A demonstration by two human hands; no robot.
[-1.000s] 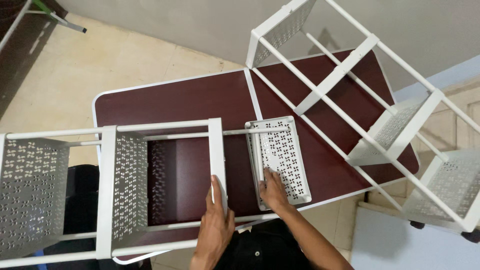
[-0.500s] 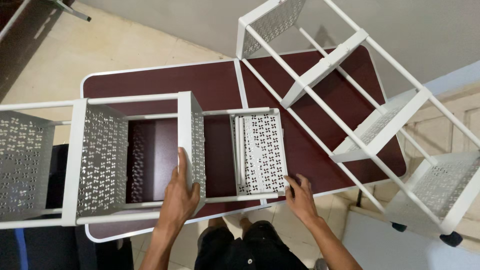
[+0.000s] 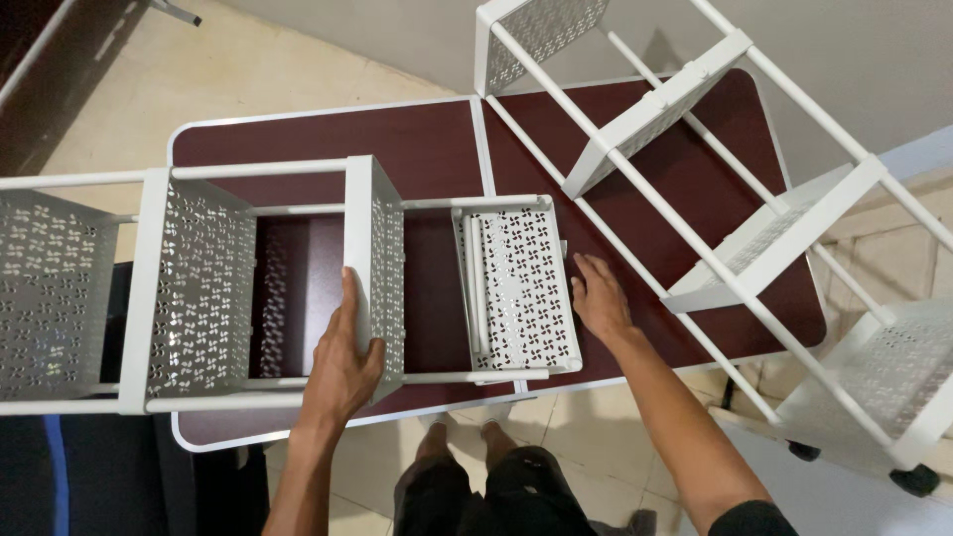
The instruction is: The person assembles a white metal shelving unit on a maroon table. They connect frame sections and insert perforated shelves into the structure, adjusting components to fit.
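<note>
Since approx half a sec ago the right hand [image 3: 599,300] has come up from the near edge of the surface [image 3: 427,144] & now lies flat beside the end shelf [image 3: 518,288], fingers spread wide, holding nothing, just touching or v. close to its right rim — can't tell which. The left hand [image 3: 342,362] stays on the middle shelf [image 3: 377,258], fingers wrapped round its near edge, thumb on the side toward the end shelf. A full sec ago the right hand was on top of the end shelf; now it's off to the side. My read: the white rack [image 3: 199,268] is steadied w/ the left while the right shifts to work on the end shelf from outside.

The rack lies on its side across the surface, perforated panels standing on edge, its left part overhanging the surface edge. The end shelf sits about mid-surface, near the front.

Surface: dark maroon folding top w/ white trim & a centre seam. A second white rack [image 3: 715,199] leans diagonally over its right half, castors down at right. Room: beige tiled floor [image 3: 268,69], grey wall [image 3: 844,60] beyond. The person's legs show below the front edge.
</note>
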